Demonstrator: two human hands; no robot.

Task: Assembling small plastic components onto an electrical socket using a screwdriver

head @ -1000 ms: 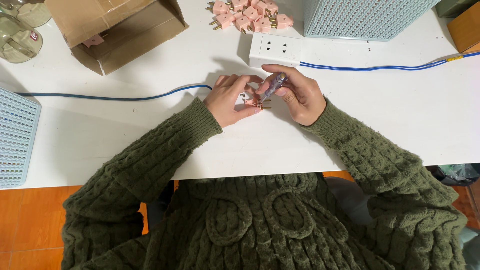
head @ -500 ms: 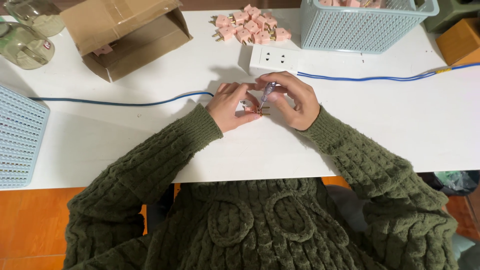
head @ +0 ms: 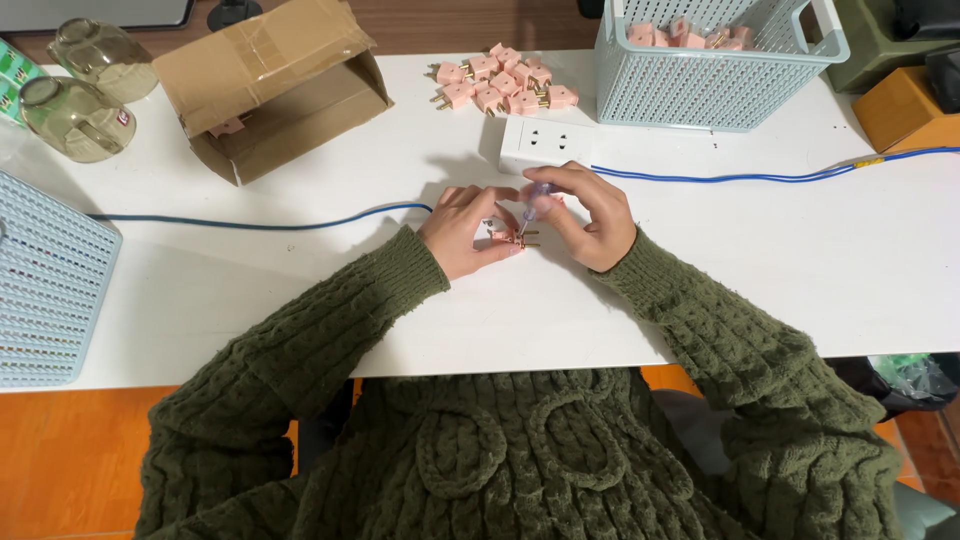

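Note:
My left hand (head: 466,231) pinches a small pink plug adapter (head: 503,235) with brass pins against the white table (head: 300,290). My right hand (head: 590,220) grips a small screwdriver (head: 530,205) with a clear handle, its tip down on the adapter. Both hands meet just in front of a white power strip (head: 545,145). Green knitted sleeves cover both arms.
A pile of pink plug adapters (head: 500,85) lies behind the strip. A light blue basket (head: 720,95) with more adapters stands at the back right, another blue basket (head: 45,285) at the left edge. An open cardboard box (head: 270,85), glass jars (head: 75,95) and a blue cable (head: 760,178) are nearby.
The screwdriver has swung from nearly flat to more upright over the adapter. The view has tilted so more of the back of the table shows.

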